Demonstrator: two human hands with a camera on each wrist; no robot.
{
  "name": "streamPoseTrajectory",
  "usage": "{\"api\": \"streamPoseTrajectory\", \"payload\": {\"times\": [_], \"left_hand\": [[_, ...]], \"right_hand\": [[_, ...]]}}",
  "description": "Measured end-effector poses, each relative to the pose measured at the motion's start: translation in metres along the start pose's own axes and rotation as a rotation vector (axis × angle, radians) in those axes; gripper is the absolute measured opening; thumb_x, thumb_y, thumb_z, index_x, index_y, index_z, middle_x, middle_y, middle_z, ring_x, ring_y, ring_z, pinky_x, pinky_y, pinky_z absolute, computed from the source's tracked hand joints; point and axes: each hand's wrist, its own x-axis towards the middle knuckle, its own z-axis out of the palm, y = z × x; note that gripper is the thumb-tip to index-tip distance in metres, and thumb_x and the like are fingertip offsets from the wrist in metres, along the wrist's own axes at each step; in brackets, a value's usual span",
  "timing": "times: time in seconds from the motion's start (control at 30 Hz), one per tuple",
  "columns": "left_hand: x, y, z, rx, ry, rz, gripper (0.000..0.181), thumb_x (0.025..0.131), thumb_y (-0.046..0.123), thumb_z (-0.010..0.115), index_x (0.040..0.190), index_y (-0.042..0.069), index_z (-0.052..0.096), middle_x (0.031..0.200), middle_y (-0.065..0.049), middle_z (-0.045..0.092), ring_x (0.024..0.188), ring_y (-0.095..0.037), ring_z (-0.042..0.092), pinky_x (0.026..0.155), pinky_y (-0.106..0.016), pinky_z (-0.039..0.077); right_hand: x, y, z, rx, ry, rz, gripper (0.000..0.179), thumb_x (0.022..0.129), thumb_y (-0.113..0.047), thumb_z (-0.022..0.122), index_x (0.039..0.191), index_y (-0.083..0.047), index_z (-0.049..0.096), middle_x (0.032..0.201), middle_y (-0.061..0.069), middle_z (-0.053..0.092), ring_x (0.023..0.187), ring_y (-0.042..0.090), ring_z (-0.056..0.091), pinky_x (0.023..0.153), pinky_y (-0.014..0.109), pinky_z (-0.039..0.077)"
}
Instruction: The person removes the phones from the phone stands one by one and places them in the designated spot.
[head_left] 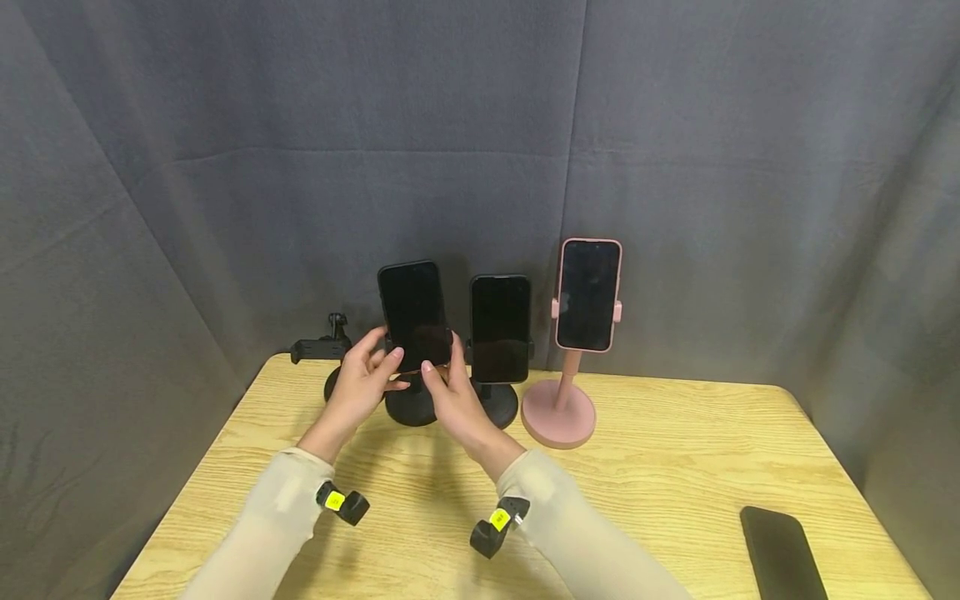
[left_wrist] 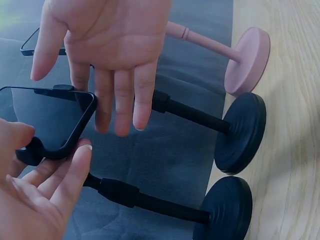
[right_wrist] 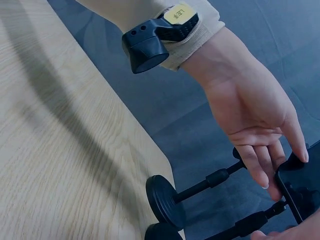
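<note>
A dark-screened smartphone [head_left: 414, 308] stands slightly tilted in the clamp of a black phone stand, whose round base [head_left: 411, 407] shows below. My left hand [head_left: 362, 379] holds its lower left, thumb on the front and fingers behind, as the right wrist view also shows of the left hand [right_wrist: 255, 105]. My right hand [head_left: 459, 400] is at the phone's lower right, thumb tip before the bottom edge and index finger along the side. In the left wrist view the right hand [left_wrist: 120, 45] has straight fingers, some partly hidden behind the phone [left_wrist: 50, 117].
To the right, a second phone [head_left: 501, 329] sits in another black stand, and a third [head_left: 589, 292] in a pink stand [head_left: 558, 414]. A black holder [head_left: 318, 348] stands at the left. Another dark phone [head_left: 782, 554] lies at the table's right front. A grey curtain [head_left: 480, 100] hangs behind.
</note>
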Motion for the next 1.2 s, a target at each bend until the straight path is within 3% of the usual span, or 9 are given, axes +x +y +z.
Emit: {"api": "streamPoseTrajectory", "payload": {"times": [0.07,0.13,0.23,0.3,0.4,0.5,0.7,0.9,1.2], "left_hand": [[0.0007,-0.0006,0.0006,0.008,0.014,0.0,0.053,0.107,0.01,0.049,0.155,0.002,0.031,0.136,-0.03,0.059,0.105,-0.022,0.069,0.078,-0.029,0.064],[0.0015,-0.0009,0.0009,0.008,0.022,0.001,0.053,0.106,0.008,0.05,0.155,0.0,0.03,0.114,-0.027,0.066,0.092,-0.016,0.069,0.077,-0.029,0.064],[0.0024,-0.0016,0.0015,0.002,0.037,0.014,0.052,0.105,0.004,0.051,0.153,-0.003,0.032,0.099,-0.025,0.064,0.077,-0.004,0.065,0.075,-0.03,0.064],[0.0021,-0.0016,0.0023,0.002,0.042,0.028,0.051,0.104,0.003,0.051,0.151,-0.005,0.033,0.098,-0.028,0.063,0.076,-0.001,0.066,0.074,-0.028,0.064],[0.0013,-0.0011,0.0035,0.005,0.052,0.043,0.048,0.104,0.0,0.051,0.149,-0.005,0.035,0.119,-0.037,0.061,0.081,-0.001,0.069,0.071,-0.024,0.063],[0.0013,-0.0009,0.0046,0.016,0.065,0.053,0.046,0.104,-0.002,0.049,0.147,-0.005,0.037,0.122,-0.036,0.061,0.081,-0.004,0.068,0.072,-0.026,0.063],[0.0026,-0.0024,0.0071,0.037,0.09,0.078,0.043,0.102,-0.004,0.051,0.144,-0.007,0.038,0.102,-0.029,0.062,0.07,-0.009,0.065,0.073,-0.038,0.064],[0.0029,-0.0023,0.0079,0.037,0.095,0.101,0.037,0.101,-0.006,0.052,0.137,-0.008,0.042,0.101,-0.035,0.062,0.068,-0.008,0.068,0.067,-0.027,0.063],[0.0015,-0.0001,0.0073,0.046,0.096,0.086,0.035,0.101,-0.007,0.053,0.133,-0.009,0.041,0.072,-0.009,0.052,0.061,-0.007,0.065,0.065,-0.025,0.062]], "right_hand": [[-0.0009,-0.0005,0.0008,-0.003,0.001,0.003,0.063,0.111,-0.027,0.039,0.161,-0.024,0.002,0.166,0.014,0.025,0.151,0.036,0.034,0.123,0.061,0.027],[-0.0015,-0.0004,0.0016,0.0,0.002,0.003,0.063,0.111,-0.026,0.04,0.161,-0.025,0.002,0.165,0.014,0.026,0.15,0.035,0.035,0.123,0.061,0.028],[-0.0024,-0.0001,0.0024,-0.002,-0.001,-0.006,0.062,0.111,-0.026,0.04,0.161,-0.027,0.004,0.164,0.013,0.027,0.149,0.035,0.037,0.122,0.061,0.03],[-0.0028,0.0005,0.0026,-0.005,-0.004,-0.015,0.061,0.111,-0.025,0.04,0.16,-0.026,0.005,0.163,0.013,0.027,0.148,0.036,0.037,0.121,0.061,0.031],[-0.0035,0.0013,0.0034,-0.012,-0.002,-0.017,0.061,0.111,-0.025,0.039,0.16,-0.026,0.004,0.163,0.013,0.026,0.148,0.037,0.037,0.12,0.062,0.033],[-0.0036,0.0017,0.0049,-0.002,0.002,-0.022,0.061,0.111,-0.024,0.04,0.16,-0.024,0.004,0.164,0.014,0.024,0.148,0.038,0.036,0.119,0.062,0.034],[-0.0048,0.0004,0.0076,0.0,0.026,-0.012,0.064,0.11,-0.026,0.041,0.161,-0.021,0.002,0.167,0.013,0.018,0.149,0.039,0.035,0.12,0.061,0.032],[-0.0051,-0.001,0.0068,0.0,0.035,-0.017,0.063,0.11,-0.026,0.041,0.161,-0.02,0.004,0.165,0.014,0.022,0.147,0.038,0.038,0.12,0.061,0.032],[-0.006,-0.0007,0.0065,-0.012,0.039,-0.023,0.061,0.11,-0.026,0.041,0.16,-0.02,0.007,0.163,0.014,0.025,0.146,0.038,0.039,0.119,0.06,0.034]]}}
